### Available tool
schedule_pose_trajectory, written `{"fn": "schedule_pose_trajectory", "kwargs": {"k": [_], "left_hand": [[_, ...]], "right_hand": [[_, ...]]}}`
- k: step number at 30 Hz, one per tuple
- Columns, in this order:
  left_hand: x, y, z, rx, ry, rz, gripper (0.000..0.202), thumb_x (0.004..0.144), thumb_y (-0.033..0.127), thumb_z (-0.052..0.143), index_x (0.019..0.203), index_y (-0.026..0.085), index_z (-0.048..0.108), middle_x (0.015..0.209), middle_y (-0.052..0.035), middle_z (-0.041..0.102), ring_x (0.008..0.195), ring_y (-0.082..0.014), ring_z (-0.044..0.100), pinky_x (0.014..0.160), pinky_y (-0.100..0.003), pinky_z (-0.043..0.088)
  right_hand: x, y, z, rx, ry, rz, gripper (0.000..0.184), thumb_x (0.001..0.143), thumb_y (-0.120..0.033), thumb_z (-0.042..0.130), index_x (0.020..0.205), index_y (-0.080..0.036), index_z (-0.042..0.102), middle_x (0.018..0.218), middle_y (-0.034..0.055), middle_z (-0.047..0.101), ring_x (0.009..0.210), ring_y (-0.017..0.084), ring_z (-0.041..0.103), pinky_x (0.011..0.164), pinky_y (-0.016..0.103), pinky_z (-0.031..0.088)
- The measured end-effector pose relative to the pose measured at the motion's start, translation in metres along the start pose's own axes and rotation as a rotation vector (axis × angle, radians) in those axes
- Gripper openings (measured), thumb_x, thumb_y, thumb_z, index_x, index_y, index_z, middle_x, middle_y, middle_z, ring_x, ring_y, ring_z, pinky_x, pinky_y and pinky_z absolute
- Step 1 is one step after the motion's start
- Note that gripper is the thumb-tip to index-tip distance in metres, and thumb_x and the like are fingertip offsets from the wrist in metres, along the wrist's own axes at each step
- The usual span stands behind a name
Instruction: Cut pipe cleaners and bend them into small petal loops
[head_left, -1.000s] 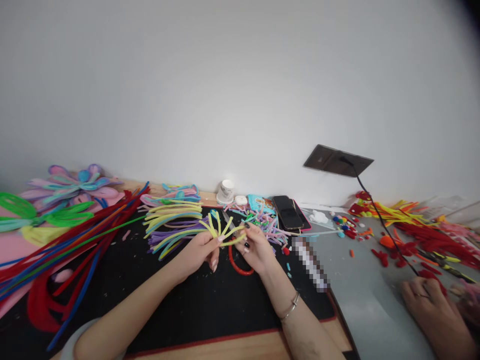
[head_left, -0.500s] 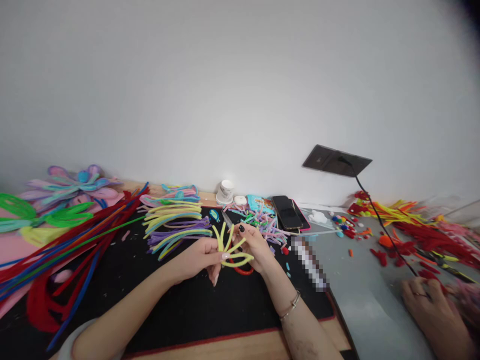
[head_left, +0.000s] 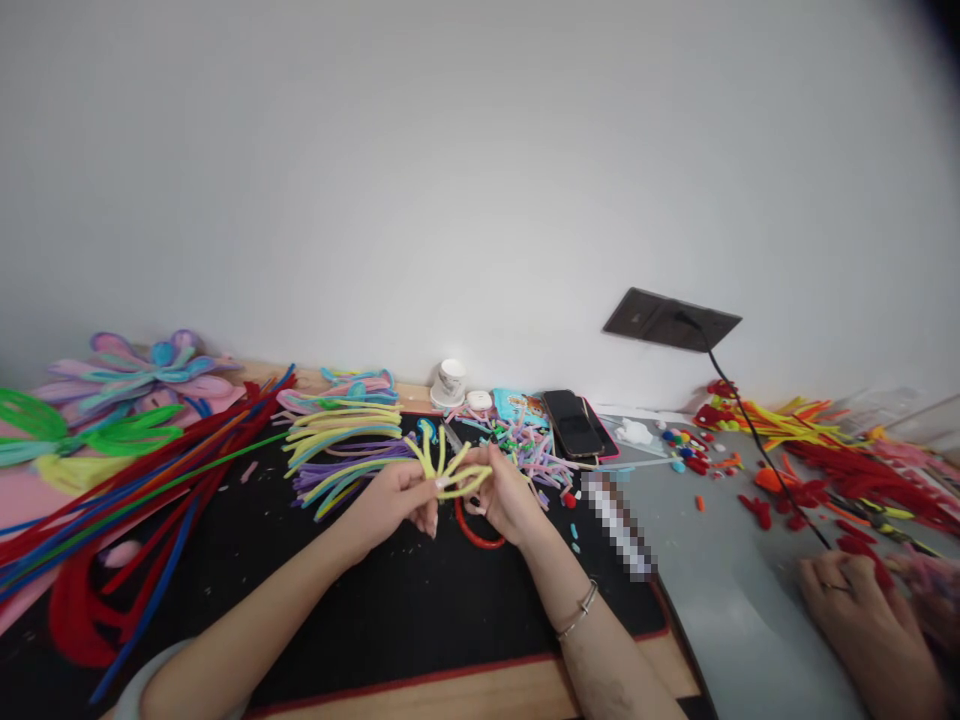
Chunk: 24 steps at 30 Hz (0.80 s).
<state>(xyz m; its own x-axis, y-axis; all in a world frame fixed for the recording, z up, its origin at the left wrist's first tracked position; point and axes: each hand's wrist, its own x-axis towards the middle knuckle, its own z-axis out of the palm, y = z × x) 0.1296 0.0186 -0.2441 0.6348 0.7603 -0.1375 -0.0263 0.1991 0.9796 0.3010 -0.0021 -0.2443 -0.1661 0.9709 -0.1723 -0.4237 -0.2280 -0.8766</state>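
Yellow pipe cleaners (head_left: 430, 462), joined at one point with several strands fanning outward, are pinched between the thumb and fingers of my left hand (head_left: 401, 500). My right hand (head_left: 506, 495) has its fingers closed around the looped strands on the right side. Its fingertips are partly hidden behind the strands. Under my hands lie scissors with a red handle (head_left: 480, 540), their blades pointing to the back. Bundles of yellow pipe cleaners (head_left: 345, 420) and purple pipe cleaners (head_left: 352, 465) rest just left of my hands.
Long red and blue pipe cleaners (head_left: 187, 500) cover the mat's left side. Behind stand a paper cup (head_left: 450, 383), cut pastel pieces (head_left: 529, 450) and a phone (head_left: 574, 425). A black cable (head_left: 757, 435) drops from a wall socket. At right, another person's hand (head_left: 862, 610) touches red pieces.
The yellow pipe cleaners have tilted and moved slightly up and left with my hands. My right fingers have come down from the upper strands to the right-hand loops.
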Motion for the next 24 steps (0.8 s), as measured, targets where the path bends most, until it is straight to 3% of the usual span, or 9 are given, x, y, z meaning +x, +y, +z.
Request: {"fn": "schedule_pose_trajectory", "kwargs": {"k": [2,5,10,18,24], "left_hand": [[0.0026,0.0000,-0.0015,-0.011,0.126,0.035,0.029,0.076,0.039,0.059,0.063,0.015,0.052,0.050,0.0025,0.059,0.046,-0.0105,0.056,0.050,-0.021,0.043],[0.0040,0.0010,-0.0014,-0.008,0.181,0.052,0.029,0.076,0.040,0.059,0.063,0.014,0.053,0.052,0.0014,0.060,0.048,-0.0110,0.057,0.051,-0.021,0.044],[0.0043,0.0019,0.0014,0.033,0.103,0.031,0.031,0.073,0.041,0.061,0.061,0.013,0.056,0.053,-0.0006,0.062,0.048,-0.0114,0.058,0.051,-0.021,0.044],[0.0028,0.0035,0.0022,0.130,0.057,0.015,0.032,0.074,0.040,0.060,0.060,0.012,0.059,0.055,-0.0029,0.065,0.050,-0.0119,0.060,0.052,-0.021,0.046],[0.0023,-0.0045,0.0014,0.196,-0.077,-0.004,0.036,0.079,0.042,0.053,0.061,0.011,0.060,0.056,-0.0053,0.067,0.049,-0.0115,0.061,0.050,-0.019,0.046]], "right_hand": [[0.0003,-0.0002,0.0019,-0.017,-0.013,-0.006,0.043,0.081,-0.057,0.046,0.080,-0.016,0.058,0.060,0.0005,0.056,0.039,0.006,0.038,0.034,0.017,0.027],[-0.0010,0.0014,0.0061,-0.096,-0.056,-0.074,0.040,0.077,-0.055,0.054,0.080,-0.016,0.057,0.058,-0.0005,0.055,0.039,0.006,0.039,0.034,0.017,0.029],[-0.0024,0.0046,0.0083,-0.237,0.024,-0.195,0.022,0.070,-0.034,0.068,0.072,-0.015,0.057,0.054,-0.0029,0.055,0.038,0.005,0.038,0.036,0.017,0.030],[-0.0022,0.0031,0.0060,-0.299,0.044,-0.187,0.021,0.071,-0.033,0.066,0.070,-0.015,0.057,0.052,-0.0034,0.054,0.038,0.005,0.038,0.035,0.017,0.028],[-0.0034,0.0022,0.0050,-0.344,0.038,-0.187,0.020,0.070,-0.031,0.066,0.067,-0.015,0.055,0.051,-0.0047,0.051,0.038,0.005,0.036,0.036,0.017,0.028]]}}
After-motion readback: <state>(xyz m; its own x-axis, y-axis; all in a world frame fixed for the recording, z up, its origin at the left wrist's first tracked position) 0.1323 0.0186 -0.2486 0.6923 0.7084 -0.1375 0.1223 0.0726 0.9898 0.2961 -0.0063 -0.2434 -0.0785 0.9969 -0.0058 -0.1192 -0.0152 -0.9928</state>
